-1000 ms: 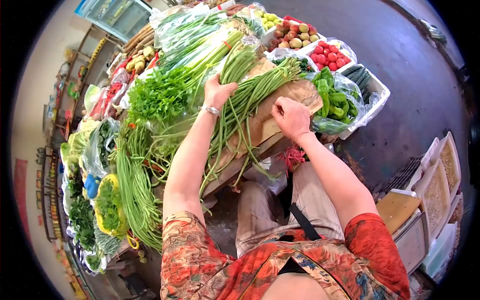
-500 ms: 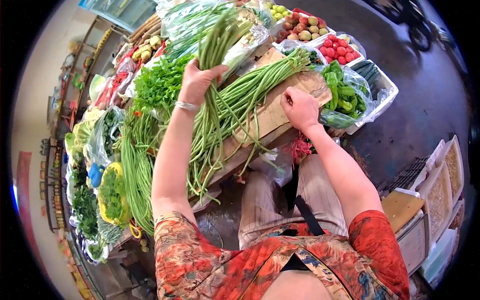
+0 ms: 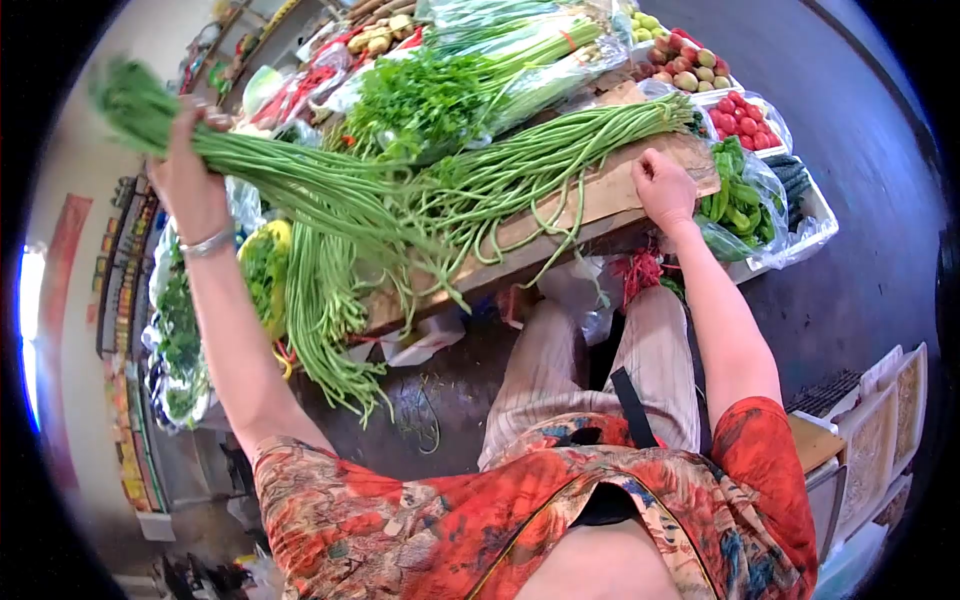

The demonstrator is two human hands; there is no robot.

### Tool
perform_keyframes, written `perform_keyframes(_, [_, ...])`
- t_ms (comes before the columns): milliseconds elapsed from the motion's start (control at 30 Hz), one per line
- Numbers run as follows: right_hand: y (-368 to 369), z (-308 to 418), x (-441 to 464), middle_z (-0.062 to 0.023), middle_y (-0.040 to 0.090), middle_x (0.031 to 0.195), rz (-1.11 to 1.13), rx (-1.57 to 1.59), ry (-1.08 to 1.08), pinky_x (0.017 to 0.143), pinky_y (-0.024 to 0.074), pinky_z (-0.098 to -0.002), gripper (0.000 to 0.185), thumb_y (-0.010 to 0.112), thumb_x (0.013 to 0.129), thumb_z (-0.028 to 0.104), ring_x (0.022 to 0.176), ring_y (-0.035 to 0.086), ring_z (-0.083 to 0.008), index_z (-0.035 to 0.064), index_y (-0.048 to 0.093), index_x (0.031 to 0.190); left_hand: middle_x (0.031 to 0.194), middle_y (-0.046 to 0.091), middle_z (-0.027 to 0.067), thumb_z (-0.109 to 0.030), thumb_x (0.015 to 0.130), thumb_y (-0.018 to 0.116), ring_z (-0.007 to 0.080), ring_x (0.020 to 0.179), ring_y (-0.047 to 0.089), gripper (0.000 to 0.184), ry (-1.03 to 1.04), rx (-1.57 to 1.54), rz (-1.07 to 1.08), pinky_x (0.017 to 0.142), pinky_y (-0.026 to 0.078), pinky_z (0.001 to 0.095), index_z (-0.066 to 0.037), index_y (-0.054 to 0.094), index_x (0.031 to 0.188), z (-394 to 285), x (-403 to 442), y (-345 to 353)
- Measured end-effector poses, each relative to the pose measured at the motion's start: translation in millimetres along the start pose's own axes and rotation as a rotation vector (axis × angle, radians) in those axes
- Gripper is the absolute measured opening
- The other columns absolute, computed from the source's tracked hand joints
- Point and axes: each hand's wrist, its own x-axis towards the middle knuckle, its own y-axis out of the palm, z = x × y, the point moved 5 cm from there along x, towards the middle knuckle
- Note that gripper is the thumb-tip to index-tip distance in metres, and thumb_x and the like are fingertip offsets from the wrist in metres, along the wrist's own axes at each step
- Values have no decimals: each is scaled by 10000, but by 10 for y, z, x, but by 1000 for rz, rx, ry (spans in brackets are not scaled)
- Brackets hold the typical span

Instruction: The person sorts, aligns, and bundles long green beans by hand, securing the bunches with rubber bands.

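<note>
My left hand (image 3: 192, 175) is closed around a bunch of long green beans (image 3: 300, 178), raised at the left. The bunch's near end sticks out blurred beyond the hand, and the rest trails right over the stall. More long beans (image 3: 560, 140) lie loosely across a cardboard sheet (image 3: 622, 178). Another heap of long beans (image 3: 325, 300) hangs over the stall's front edge. Above the cardboard's right end is my right hand (image 3: 665, 190), its fingers curled in; whatever they might hold is hidden.
Leafy celery (image 3: 420, 105) lies behind the beans. At the right stand green peppers (image 3: 735, 200) in a plastic bag, tomatoes (image 3: 745, 122) and peaches (image 3: 690, 68). Red string (image 3: 640, 275) hangs below the cardboard near my knees. Stacked trays (image 3: 865, 440) are at the lower right.
My left hand has swung left with the bunch of long beans, which now stretches out sideways. My right hand stays curled near the cardboard's right end. The view has shifted left.
</note>
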Motion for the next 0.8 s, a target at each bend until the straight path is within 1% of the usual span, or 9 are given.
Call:
perform_keyframes(167, [85,-215,69,-117,654,828,156,214,-10,678,481,-384,227,601,849,299,770,636,-279,79,633,895,855,599,103,-85,893,574,201,833,595,92,52,-6,-222,822,503,332,7,564,886,-984,67,-836])
perform_keyframes(333, [-63,-328,-39,-4,619,810,268,629,86,644,455,-237,177,607,881,159,698,564,-88,14,633,979,975,539,127,-97,937,455,248,979,530,160,512,368,261,979,420,384,27,485,1034,-1795,-205,-1224])
perform_keyframes(400, [-157,-322,-149,2,617,823,253,632,47,650,446,-225,177,603,885,157,707,562,-79,19,632,993,954,526,120,-84,939,441,249,945,528,182,278,-77,273,981,413,383,37,472,1071,-1986,-161,-1247])
perform_keyframes(467, [-356,-122,-378,-3,622,849,350,733,181,688,448,-221,201,601,891,159,745,570,-77,19,627,1034,840,478,67,-49,928,435,191,834,499,185,181,37,-270,860,434,327,50,479,1078,-2037,-658,-779])
perform_keyframes(500, [-451,29,-495,-3,622,849,359,730,180,688,448,-221,201,601,891,159,745,570,-77,19,627,1034,840,478,67,-49,928,435,191,834,499,185,177,41,-276,860,434,327,50,479,1078,-2003,-690,-853])
perform_keyframes(600, [-631,636,-824,-46,640,1013,509,936,119,779,454,-238,337,621,886,189,876,593,-109,26,578,1178,817,500,44,-102,910,503,121,726,471,191,-231,-318,539,681,388,281,37,533,1037,-1373,-1033,-525])
perform_keyframes(667, [-723,1117,-1062,-98,595,1199,663,1103,9,891,423,-277,555,669,853,287,1062,563,-161,34,484,1311,776,559,33,-207,878,593,99,633,483,270,-515,-208,444,615,393,253,12,578,1035,-808,-1572,-107])
perform_keyframes(700, [-766,1359,-1188,-118,552,1284,725,1209,-43,969,393,-307,683,699,825,345,1174,527,-191,39,428,1372,729,594,20,-213,852,635,98,639,545,260,-467,161,398,620,433,228,-6,614,1008,-611,-1870,104])
perform_keyframes(800, [-778,1645,-1461,-147,356,1471,821,1300,-87,1104,243,-380,1072,797,674,480,1366,334,-250,54,234,1481,836,668,60,-68,790,727,130,688,631,290,-774,33,741,654,527,292,-8,634,1057,33,-2615,818])
